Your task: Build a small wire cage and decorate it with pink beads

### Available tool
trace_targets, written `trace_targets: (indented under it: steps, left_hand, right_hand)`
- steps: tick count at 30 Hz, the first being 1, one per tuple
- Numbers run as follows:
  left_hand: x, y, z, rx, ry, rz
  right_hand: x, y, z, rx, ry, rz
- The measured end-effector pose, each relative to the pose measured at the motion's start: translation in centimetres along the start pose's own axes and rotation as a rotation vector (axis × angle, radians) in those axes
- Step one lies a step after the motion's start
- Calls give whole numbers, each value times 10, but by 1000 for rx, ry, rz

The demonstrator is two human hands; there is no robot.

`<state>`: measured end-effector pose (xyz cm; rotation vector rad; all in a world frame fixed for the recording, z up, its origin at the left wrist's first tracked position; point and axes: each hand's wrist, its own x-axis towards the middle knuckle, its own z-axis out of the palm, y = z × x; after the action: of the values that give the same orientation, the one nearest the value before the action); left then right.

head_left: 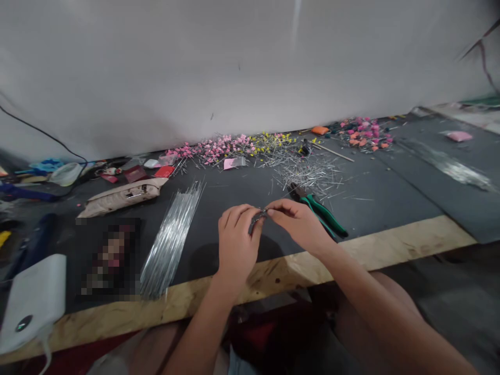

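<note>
Near the table's front edge, my left hand [238, 237] and my right hand [297, 221] meet, fingertips pinched together. Between them is a small dark metallic piece [259, 213], too small to make out fully; both hands grip it. Right beside my right hand lie green-handled pliers [328, 216], jaws pointing to the back left. A bundle of straight silvery wires [172, 239] rests to the left of my left hand. Behind my hands is a loose pile of short wire pieces [312, 172], with pink-tipped pieces [226, 148] and yellow-tipped pieces [273, 140] along the wall.
The dark table [375, 198] has a pale wooden front edge [410, 242]. At the left are a wrapped beige package [121, 197], a white power bank [35, 302] with a cable and a pixelated item. More coloured pieces [365, 133] and a clear bundle [461, 169] lie at the right.
</note>
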<state>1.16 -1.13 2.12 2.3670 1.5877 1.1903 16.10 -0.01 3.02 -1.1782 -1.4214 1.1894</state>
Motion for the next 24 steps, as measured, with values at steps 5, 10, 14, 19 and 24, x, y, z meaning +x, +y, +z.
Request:
trace_targets:
  steps: [5, 10, 14, 19, 24]
  left_hand:
    - [0, 1, -1, -128, -31, -58]
    - [2, 6, -4, -485, -137, -335]
    - [3, 8, -7, -980, -254, -631]
    - [6, 6, -11, -1422, -477, -912]
    - [7, 2, -7, -1216, -403, -763]
  right_hand:
    - [0, 3, 0, 54, -25, -27]
    - [1, 3, -6, 100, -80, -23]
    - [3, 0, -8, 119, -138, -67]
    - [7, 4, -5, 265, -282, -45]
    - [11, 10, -2, 190, -188, -73]
